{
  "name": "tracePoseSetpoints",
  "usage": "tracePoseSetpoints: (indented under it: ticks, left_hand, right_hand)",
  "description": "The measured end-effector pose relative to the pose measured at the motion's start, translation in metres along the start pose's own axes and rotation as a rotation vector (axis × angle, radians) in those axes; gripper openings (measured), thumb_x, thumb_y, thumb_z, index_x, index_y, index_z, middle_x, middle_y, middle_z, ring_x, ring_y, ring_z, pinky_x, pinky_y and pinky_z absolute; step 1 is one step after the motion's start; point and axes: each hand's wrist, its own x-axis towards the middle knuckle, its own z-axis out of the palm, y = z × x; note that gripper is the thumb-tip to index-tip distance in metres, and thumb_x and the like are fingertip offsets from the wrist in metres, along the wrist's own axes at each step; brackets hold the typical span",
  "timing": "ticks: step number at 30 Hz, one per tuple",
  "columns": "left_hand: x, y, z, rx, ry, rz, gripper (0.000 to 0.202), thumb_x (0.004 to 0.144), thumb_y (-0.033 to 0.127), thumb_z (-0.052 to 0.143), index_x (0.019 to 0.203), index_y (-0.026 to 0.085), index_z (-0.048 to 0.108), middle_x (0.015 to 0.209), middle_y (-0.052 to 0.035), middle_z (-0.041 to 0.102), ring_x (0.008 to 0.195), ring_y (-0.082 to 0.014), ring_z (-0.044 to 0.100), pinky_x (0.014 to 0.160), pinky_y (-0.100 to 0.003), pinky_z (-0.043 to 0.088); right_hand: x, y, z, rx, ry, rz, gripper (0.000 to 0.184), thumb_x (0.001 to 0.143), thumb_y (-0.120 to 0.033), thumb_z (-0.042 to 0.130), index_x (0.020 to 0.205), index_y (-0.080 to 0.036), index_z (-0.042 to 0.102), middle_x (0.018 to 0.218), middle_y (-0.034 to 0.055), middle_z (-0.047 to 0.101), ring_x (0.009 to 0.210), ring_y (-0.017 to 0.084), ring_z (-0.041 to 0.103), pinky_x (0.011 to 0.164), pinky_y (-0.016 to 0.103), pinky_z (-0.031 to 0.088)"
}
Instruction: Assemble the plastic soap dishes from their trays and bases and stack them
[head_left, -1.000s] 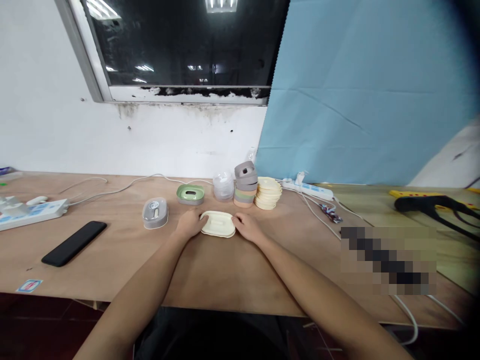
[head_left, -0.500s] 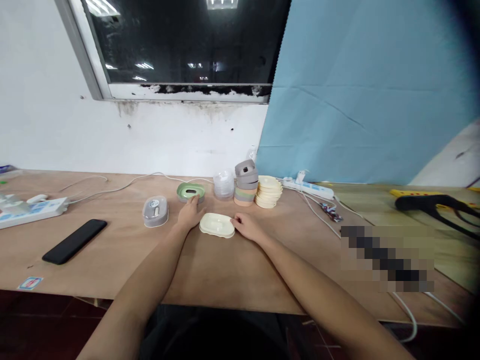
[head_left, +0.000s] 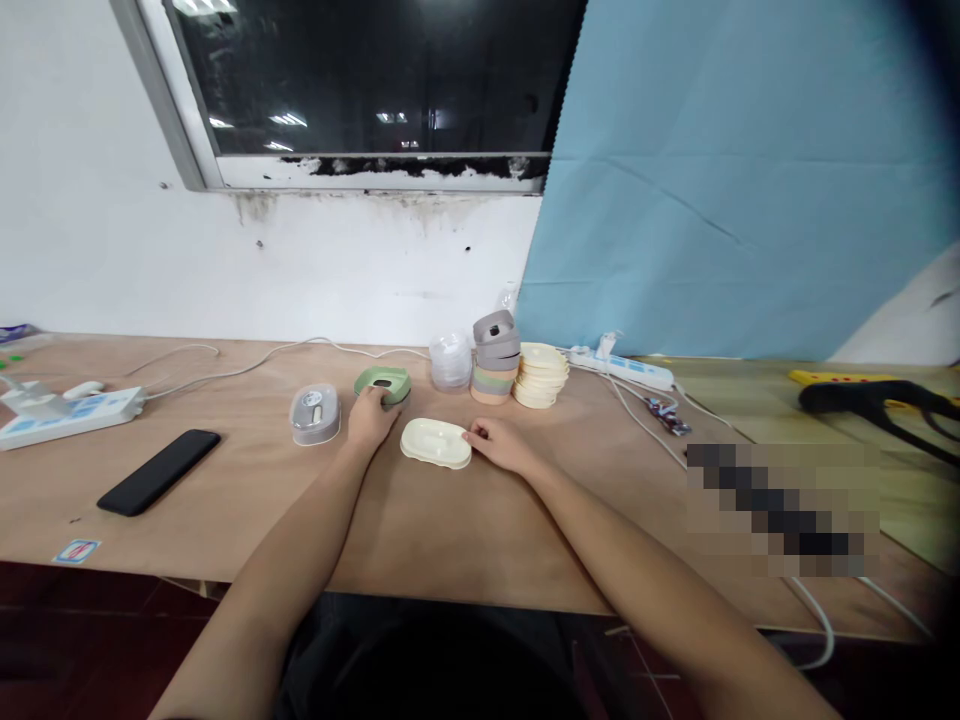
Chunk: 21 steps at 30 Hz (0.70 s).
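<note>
A cream oval tray (head_left: 435,443) with a wavy rim lies on the table before me. My right hand (head_left: 501,444) pinches its right edge, the other fingers curled in. Farther back and to the left, my left hand (head_left: 373,415) has its fingers and thumb on the near rim of a green oval dish (head_left: 394,385) with a dark slot in its middle. Part of that rim is hidden by the hand. Left of this hand stands a grey oval box with a clear lid (head_left: 315,413), with a small pale piece visible inside.
Behind the tray stand stacked clear covers (head_left: 450,362), a stack of grey, green and orange rings (head_left: 495,362) and stacked cream trays (head_left: 541,377). A black phone (head_left: 160,472) and a power strip (head_left: 71,417) lie left. Another strip (head_left: 626,370) and cables lie right.
My left hand has shifted slightly forward and left, its fingers settling onto the green dish's rim. My right hand stays at the cream tray's edge. The view has tilted slightly.
</note>
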Motion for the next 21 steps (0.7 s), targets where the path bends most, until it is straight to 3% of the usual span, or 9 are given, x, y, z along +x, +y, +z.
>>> tracePoseSetpoints:
  ticks: [6,8,12,17,19,21]
  left_hand:
    - [-0.008,0.019,-0.016,-0.272,0.206,0.031,0.023,0.082,0.039,0.062,0.092,0.019,0.060,0.092,-0.0062,0.063,0.086,-0.0188,0.060,0.081,-0.033,0.048]
    - [-0.013,0.028,-0.021,-0.382,0.216,0.056,0.026,0.082,0.041,0.061,0.096,0.019,0.059,0.091,-0.0052,0.063,0.085,-0.0180,0.060,0.079,-0.033,0.048]
    - [-0.022,0.046,-0.025,-0.550,0.123,0.056,0.031,0.082,0.045,0.059,0.095,0.018,0.058,0.089,-0.0036,0.062,0.082,-0.0171,0.059,0.074,-0.031,0.049]
    - [-0.029,0.060,-0.021,-0.922,-0.189,0.056,0.036,0.086,0.050,0.051,0.098,0.017,0.055,0.088,-0.0043,0.061,0.070,-0.0162,0.061,0.062,-0.029,0.050]
    - [-0.031,0.061,-0.020,-0.931,-0.270,0.023,0.037,0.088,0.051,0.045,0.098,0.017,0.054,0.080,-0.0029,0.060,0.060,-0.0146,0.059,0.058,-0.028,0.049]
    - [-0.031,0.060,-0.019,-0.842,-0.269,-0.003,0.038,0.091,0.050,0.039,0.098,0.016,0.054,0.073,-0.0023,0.059,0.058,-0.0152,0.058,0.060,-0.030,0.049]
  right_hand:
    - [-0.001,-0.001,0.000,-0.004,0.012,0.008,0.028,0.086,-0.042,0.053,0.072,-0.019,0.061,0.071,0.0013,0.065,0.063,0.013,0.054,0.056,0.023,0.032]
    - [-0.001,-0.001,0.000,0.012,0.016,0.002,0.027,0.086,-0.041,0.054,0.074,-0.018,0.061,0.072,0.0016,0.065,0.064,0.013,0.055,0.057,0.024,0.034]
    - [-0.001,-0.003,0.001,0.035,0.100,-0.035,0.026,0.086,-0.041,0.055,0.097,-0.019,0.063,0.079,0.0028,0.066,0.071,0.016,0.058,0.065,0.027,0.041]
    - [-0.002,-0.009,0.000,0.051,0.323,-0.095,0.077,0.076,-0.046,0.068,0.140,-0.019,0.036,0.112,0.0115,0.062,0.092,0.024,0.060,0.079,0.036,0.047]
    - [-0.004,-0.011,-0.002,0.056,0.349,-0.122,0.087,0.072,-0.045,0.071,0.144,-0.020,0.030,0.120,0.0128,0.058,0.090,0.024,0.060,0.079,0.038,0.049]
    - [-0.005,-0.012,-0.004,0.065,0.335,-0.149,0.089,0.072,-0.045,0.072,0.146,-0.023,0.028,0.121,0.0118,0.057,0.081,0.021,0.060,0.076,0.037,0.050]
